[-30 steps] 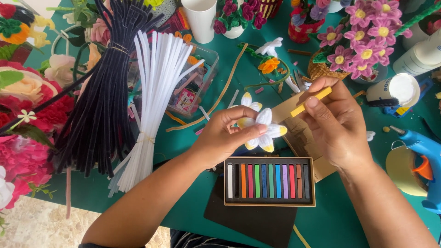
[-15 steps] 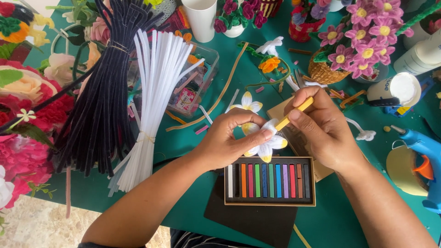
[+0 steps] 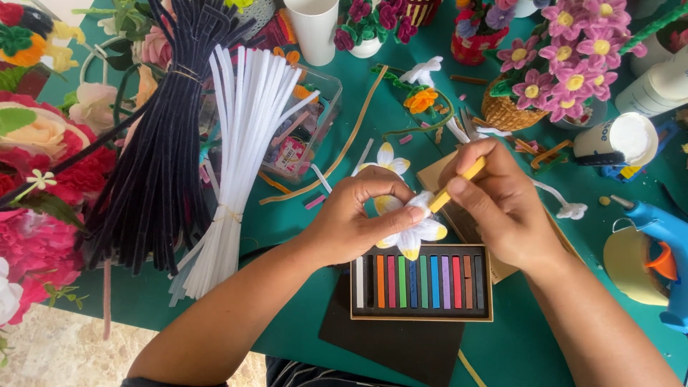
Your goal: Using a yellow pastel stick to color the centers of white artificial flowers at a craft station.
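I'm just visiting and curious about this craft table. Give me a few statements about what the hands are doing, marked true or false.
1. The right hand holds a yellow chalk stick. True.
2. The left hand holds a white flower. True.
3. The chalk box lies shut. False: it is open, with coloured sticks showing.
4. The chalk tip is on a red rose. False: it touches the white flower.
5. The white stem bundle lies on the green table. True.

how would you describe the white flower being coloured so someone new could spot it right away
Start at the flat box of coloured chalk sticks low on the green table. Just above its top edge, the left hand pinches a white fuzzy flower while the right hand presses a yellow chalk stick to it. Unlike the other white flower behind, its petals have yellow tips.
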